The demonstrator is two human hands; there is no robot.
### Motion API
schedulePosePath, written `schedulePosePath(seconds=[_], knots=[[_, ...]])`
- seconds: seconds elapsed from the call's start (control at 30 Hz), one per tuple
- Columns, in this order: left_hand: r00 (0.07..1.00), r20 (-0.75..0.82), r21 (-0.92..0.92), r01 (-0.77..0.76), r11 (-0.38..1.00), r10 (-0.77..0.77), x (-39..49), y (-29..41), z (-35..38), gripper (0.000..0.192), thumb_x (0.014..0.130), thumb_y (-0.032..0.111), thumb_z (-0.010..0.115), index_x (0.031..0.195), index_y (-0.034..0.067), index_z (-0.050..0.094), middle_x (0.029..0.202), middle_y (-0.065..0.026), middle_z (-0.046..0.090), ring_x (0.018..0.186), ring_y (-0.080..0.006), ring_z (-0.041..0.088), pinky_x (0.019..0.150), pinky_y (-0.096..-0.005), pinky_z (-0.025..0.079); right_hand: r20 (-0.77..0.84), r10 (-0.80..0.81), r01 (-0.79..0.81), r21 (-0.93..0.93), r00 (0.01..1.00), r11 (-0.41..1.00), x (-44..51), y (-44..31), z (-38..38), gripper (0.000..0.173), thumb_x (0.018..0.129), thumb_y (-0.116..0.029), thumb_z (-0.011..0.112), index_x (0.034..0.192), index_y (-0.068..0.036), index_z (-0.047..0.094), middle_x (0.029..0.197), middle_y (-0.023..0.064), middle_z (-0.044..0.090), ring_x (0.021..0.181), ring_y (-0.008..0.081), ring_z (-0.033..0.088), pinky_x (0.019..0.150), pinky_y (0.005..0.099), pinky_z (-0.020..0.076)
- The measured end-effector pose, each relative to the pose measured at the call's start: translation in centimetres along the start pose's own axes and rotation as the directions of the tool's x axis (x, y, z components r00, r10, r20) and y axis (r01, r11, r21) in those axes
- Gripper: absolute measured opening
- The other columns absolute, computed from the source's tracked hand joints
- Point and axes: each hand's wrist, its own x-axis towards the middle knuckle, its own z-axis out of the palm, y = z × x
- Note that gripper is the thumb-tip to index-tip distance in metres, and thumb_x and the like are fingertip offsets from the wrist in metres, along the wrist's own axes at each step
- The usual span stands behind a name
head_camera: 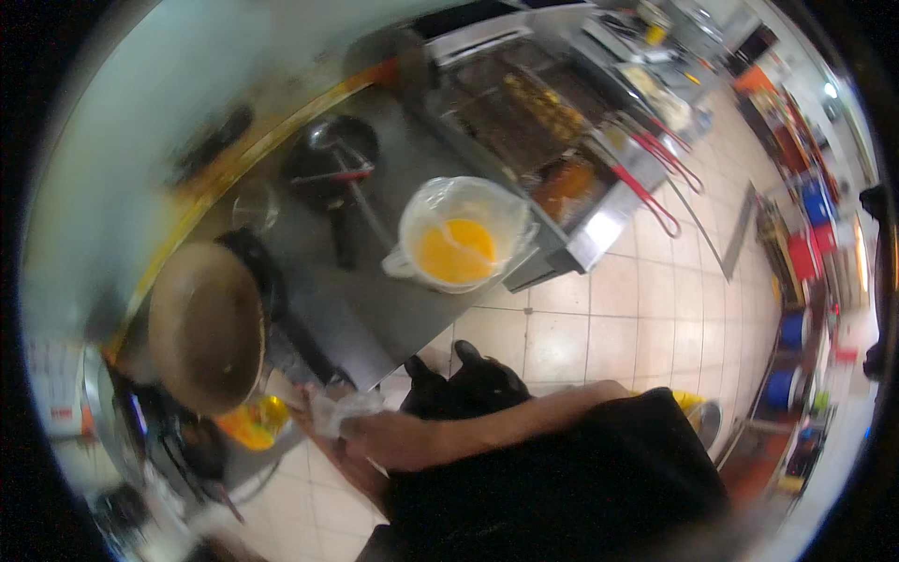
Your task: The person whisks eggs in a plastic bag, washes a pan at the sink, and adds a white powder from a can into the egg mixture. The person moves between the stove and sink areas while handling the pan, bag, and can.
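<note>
A frying pan with a tan inside (205,330) is tilted up at the left, above the counter's end. Its short pale handle (281,388) runs down to my left hand (307,411), which grips it and is partly hidden. My right hand (393,439) is closed on a crumpled whitish, translucent wad (349,407), paper or plastic, beside the left hand. Blur hides whether the wad touches the handle. Ahead on the dark metal counter (379,309), a white pitcher (414,270) lined with clear plastic holds yellow-orange liquid (460,253).
A black pan (333,158) with a ladle and red-handled tool lies farther back. Another dark pan handle (302,344) points toward me. Beyond stands a deep fryer (491,105) with food in oil and red basket handles (650,204) jutting over the tiled floor (632,302). A yellow packet (256,421) sits lower left.
</note>
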Motion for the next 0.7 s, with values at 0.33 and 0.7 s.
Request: schedulePosePath(seconds=[0.33, 0.7], knots=[[0.998, -0.04, 0.35, -0.039, 0.936, 0.056, 2.8, -4.4, -2.6, 0.039, 0.097, 0.028, 0.044, 0.13, 0.006, 0.049, 0.101, -0.0093, 0.059, 0.079, -0.0149, 0.06, 0.063, -0.0213, 0.046, -0.417, 0.501, -0.403, 0.304, 0.758, 0.863, -6.6, -2.4, -10.6, 0.039, 0.078, -0.007, 0.062, 0.117, -0.002, 0.058, 0.083, 0.0165, 0.067, 0.098, 0.0337, 0.062, 0.079, 0.0454, 0.0515], [0.993, -0.066, 0.033, -0.095, 0.995, 0.097, -3.5, 1.0, -2.5, 0.035, 0.094, 0.02, 0.056, 0.121, -0.002, 0.053, 0.083, 0.002, 0.049, 0.056, -0.0022, 0.043, 0.039, -0.0166, 0.029, -0.652, 0.515, -0.602, 0.111, 0.557, 0.791, -7.6, 9.1, -12.4, 0.016, 0.079, -0.001, 0.058, 0.094, 0.002, 0.059, 0.093, 0.0222, 0.063, 0.091, 0.038, 0.063, 0.077, 0.0468, 0.0518]])
